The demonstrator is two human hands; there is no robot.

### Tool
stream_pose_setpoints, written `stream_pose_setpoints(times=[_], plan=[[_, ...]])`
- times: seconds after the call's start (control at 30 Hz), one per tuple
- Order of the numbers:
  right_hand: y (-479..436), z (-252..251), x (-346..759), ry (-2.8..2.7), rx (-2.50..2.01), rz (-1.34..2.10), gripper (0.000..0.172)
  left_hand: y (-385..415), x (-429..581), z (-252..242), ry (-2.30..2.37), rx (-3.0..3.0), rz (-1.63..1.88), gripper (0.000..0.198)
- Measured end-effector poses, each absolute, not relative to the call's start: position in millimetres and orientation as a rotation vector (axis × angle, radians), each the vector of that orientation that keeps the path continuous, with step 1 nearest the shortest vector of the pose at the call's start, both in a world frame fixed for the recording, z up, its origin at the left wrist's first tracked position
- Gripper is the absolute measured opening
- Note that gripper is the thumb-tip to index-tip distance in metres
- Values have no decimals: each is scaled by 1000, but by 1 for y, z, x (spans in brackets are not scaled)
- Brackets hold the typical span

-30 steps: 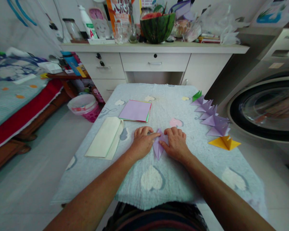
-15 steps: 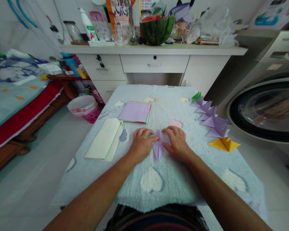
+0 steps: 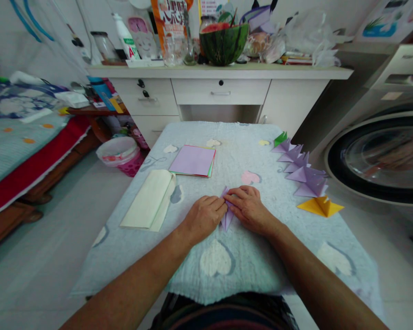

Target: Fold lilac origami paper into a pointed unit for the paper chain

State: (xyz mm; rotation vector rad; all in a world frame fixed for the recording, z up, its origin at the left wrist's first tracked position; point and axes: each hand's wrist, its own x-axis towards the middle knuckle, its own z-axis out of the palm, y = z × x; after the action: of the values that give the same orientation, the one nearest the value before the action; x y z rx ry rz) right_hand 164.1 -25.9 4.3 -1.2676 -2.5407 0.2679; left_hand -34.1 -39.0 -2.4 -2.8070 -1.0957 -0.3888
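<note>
A folded piece of purple origami paper (image 3: 226, 219) lies on the cloth-covered table in front of me, its pointed lower end toward me. My left hand (image 3: 206, 214) is closed, its fingertips pinching the paper's left edge. From the other side my right hand (image 3: 247, 206) presses on the paper with bent fingers, covering much of its upper part. The fingertips of both hands meet over it. Beyond my left hand lie a stack of square coloured paper (image 3: 193, 160), purple on top, and a folded pale sheet (image 3: 147, 199).
Along the table's right side runs a row of folded purple paper pieces (image 3: 306, 174), with a green one (image 3: 281, 138) at the far end and a yellow one (image 3: 320, 206) nearest me. A white cabinet (image 3: 223, 91) stands behind the table, a washing machine (image 3: 382, 137) at right.
Both hands have closed in over the purple paper. The left fingers have curled together, and the right hand has shifted left, covering more of the paper.
</note>
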Motion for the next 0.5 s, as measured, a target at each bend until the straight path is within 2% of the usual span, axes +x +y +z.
stream_pose_setpoints(times=[0.5], plan=[[-24, 5, 164, -2607, -1361, 162, 43, -40, -33, -4, -1083, -2798, -388, 13]])
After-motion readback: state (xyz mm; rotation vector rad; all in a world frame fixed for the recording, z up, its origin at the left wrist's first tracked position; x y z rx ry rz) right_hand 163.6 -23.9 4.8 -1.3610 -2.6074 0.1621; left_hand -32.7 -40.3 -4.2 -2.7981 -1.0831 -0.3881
